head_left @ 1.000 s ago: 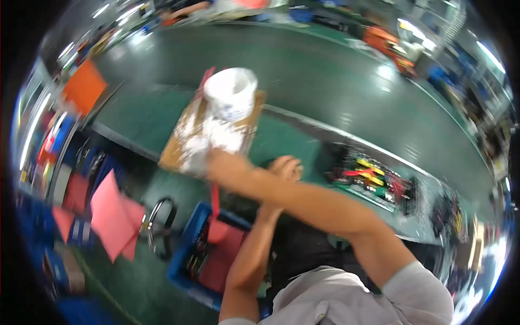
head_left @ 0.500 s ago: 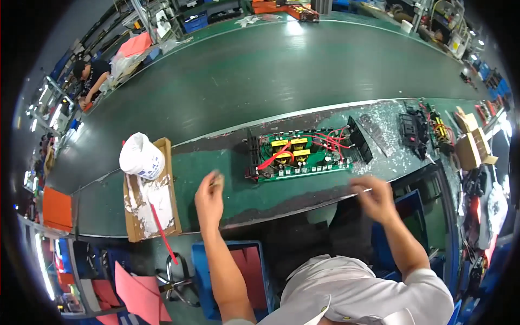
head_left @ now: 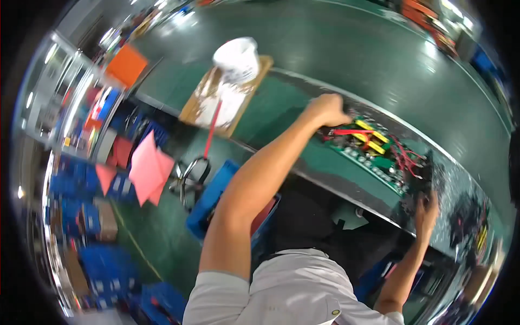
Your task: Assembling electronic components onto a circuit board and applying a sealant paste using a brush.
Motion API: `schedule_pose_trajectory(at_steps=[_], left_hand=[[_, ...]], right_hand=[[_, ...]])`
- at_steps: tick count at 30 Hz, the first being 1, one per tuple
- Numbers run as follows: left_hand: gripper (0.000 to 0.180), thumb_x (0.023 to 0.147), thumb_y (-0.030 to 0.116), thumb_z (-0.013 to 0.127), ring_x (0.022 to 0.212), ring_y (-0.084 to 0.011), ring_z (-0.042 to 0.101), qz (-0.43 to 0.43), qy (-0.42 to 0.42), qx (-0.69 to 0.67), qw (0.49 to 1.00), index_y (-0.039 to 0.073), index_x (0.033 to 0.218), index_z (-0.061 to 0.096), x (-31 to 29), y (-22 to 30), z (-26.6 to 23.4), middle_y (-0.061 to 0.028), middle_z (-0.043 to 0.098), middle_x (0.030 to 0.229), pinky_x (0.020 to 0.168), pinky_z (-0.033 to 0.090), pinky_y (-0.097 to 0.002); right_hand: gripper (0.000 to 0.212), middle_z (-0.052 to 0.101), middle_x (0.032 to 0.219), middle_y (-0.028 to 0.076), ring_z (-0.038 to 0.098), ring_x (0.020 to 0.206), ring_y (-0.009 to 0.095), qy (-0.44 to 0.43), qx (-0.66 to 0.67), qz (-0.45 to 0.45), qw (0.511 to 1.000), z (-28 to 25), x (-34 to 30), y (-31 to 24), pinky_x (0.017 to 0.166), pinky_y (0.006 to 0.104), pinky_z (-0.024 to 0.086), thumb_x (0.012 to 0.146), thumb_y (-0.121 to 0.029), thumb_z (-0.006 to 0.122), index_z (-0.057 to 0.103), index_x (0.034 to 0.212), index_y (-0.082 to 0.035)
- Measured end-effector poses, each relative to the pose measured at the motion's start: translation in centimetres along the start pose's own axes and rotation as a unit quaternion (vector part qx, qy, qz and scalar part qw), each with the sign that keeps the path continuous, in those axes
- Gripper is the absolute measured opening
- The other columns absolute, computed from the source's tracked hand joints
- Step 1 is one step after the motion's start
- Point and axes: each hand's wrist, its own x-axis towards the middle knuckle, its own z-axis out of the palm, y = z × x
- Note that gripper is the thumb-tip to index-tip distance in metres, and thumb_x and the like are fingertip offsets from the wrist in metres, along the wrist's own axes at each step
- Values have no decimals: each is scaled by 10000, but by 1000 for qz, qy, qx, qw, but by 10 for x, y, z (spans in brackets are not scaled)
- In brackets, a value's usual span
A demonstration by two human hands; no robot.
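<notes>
The green circuit board (head_left: 374, 153) carries yellow-wrapped transformers, red wires and a black panel at each end. It lies on the bench, slanting down to the right in the tilted view. My left hand (head_left: 328, 110) is closed over the board's left end, its fingertips partly hidden. At the right end, the thumb and fingers of my right hand (head_left: 427, 209) close on the edge of the dark end panel (head_left: 425, 172). Blur hides the exact contact of both hands.
A white bucket (head_left: 237, 59) stands on a cardboard tray (head_left: 187, 111) smeared with white paste, where a red stick (head_left: 214, 127) juts over the bench edge. Below are a blue bin (head_left: 203, 208) and pink sheets (head_left: 145, 168). More dark parts (head_left: 463, 219) lie at the right.
My view has turned and tilted. Both hands, apart from the board before, have reached its two ends. The small object seen in my left fingers earlier is no longer visible.
</notes>
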Motion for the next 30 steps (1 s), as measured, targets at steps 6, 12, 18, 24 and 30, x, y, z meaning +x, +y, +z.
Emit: schedule_pose_trajectory(at_steps=[6,12,18,24,30], left_hand=[[392,769,330,730,735,-472,607,-38,245,-190,950,-48,746,627,-153,-8,-9,-273,619,738,658,489,-492],[248,879,140,739,775,-52,570,-213,117,-475,846,-23,1058,687,-334,-96,43,19,668,853,684,493,-259],[232,858,182,729,768,-77,591,-444,268,-481,707,0,1003,725,-490,-208,99,-8,690,819,705,488,-266],[294,819,248,742,664,-124,600,-543,351,-374,665,-13,949,710,-538,-328,223,-47,670,723,605,476,-337],[358,790,294,762,707,-165,660,-588,387,-389,595,5,995,711,-567,-391,362,-110,720,808,659,495,-338]], right_hand=[[295,486,777,-12,402,616,67,-125,82,56,987,-52,9,-65,534,230,336,1004,-129,544,554,1257,22],[362,589,1294,234,632,971,309,-175,-84,-341,920,-65,-4,-168,852,396,489,949,-29,537,540,1292,86],[369,603,1061,193,626,899,404,-468,90,-305,825,125,-74,-336,751,430,520,871,20,561,595,1238,10],[323,625,947,181,669,780,379,-500,-25,-408,763,336,-166,-353,690,458,565,848,-95,584,611,1159,-12],[399,631,1108,309,600,1034,483,-754,-49,-251,605,428,-253,-294,900,493,493,868,-166,591,564,1201,53]])
